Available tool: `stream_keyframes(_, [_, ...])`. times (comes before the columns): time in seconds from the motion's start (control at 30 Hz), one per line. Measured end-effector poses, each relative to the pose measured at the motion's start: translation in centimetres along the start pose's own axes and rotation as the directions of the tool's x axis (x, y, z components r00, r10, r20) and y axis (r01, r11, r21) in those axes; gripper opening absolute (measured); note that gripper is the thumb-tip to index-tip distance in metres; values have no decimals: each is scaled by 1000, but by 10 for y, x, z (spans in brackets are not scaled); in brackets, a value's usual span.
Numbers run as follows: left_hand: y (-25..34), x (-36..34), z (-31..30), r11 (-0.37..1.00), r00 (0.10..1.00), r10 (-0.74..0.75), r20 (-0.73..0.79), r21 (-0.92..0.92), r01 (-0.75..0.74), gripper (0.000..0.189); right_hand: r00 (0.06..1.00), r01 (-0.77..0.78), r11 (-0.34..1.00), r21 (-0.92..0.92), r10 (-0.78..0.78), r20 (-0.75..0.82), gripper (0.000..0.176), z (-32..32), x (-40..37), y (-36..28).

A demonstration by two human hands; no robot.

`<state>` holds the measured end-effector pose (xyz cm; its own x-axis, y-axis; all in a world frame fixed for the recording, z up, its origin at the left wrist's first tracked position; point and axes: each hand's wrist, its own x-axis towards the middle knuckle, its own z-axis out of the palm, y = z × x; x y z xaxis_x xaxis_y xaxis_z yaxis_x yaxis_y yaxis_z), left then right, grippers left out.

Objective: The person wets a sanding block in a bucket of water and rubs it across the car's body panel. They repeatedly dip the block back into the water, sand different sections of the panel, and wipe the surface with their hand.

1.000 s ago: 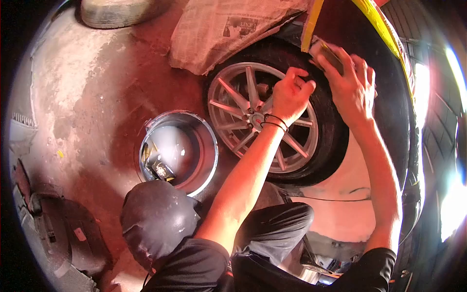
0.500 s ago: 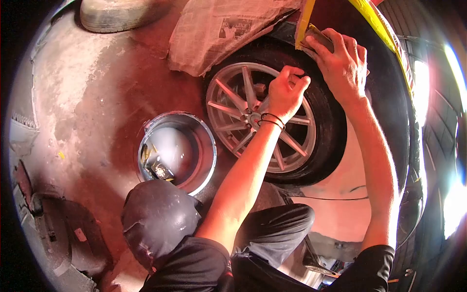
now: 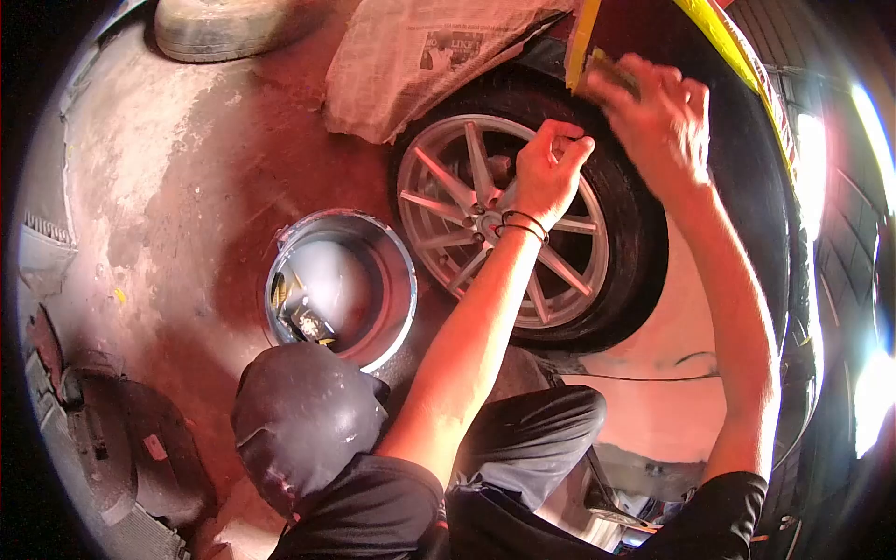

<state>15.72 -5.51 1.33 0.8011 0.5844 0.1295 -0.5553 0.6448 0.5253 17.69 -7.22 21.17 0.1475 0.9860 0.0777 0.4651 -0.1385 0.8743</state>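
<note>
My right hand (image 3: 658, 121) grips a thin dark sanding block (image 3: 614, 77), its fingers slightly blurred. The block lies against the dark body panel (image 3: 658, 37), beside a strip of yellow tape (image 3: 582, 42). My left hand (image 3: 553, 173), with dark bands at the wrist, is held in front of the wheel (image 3: 467, 182). Its fingers are curled and the thumb is pressed near them; what they hold, if anything, is too small to tell. Around the silver spokes runs a black tire (image 3: 644, 271).
A bucket (image 3: 403, 289) of cloudy liquid, with small items inside, stands left of the wheel. Newspaper (image 3: 401, 65) covers a part above it. Another tire (image 3: 219, 33) lies at the top left. My knee in dark cloth (image 3: 308, 420) is beside the bucket.
My right hand and forearm have shifted slightly right, with the block still in the fingers. My left hand has barely moved.
</note>
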Motion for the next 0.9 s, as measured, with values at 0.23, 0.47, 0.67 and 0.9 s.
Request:
stream_keyframes(0.23, [1,1,1,1000,1000,-18,18,-24,18,18,1000,10,999,32,-11,29,35,0,-10,-8])
stream_keyframes(0.47, [-3,-2,-2,999,999,-38,36,-30,40,19,997,-32,999,43,29,67,52,-23,-26,3])
stream_keyframes(0.67, [-1,-2,-1,1000,1000,-1,21,-12,1,18,1000,16,1000,20,-16,-5,38,2,1,-2])
stream_keyframes(0.9, [8,-2,-1,999,998,-47,37,-5,47,19,1000,0,999,36,0,3,37,-10,-14,5])
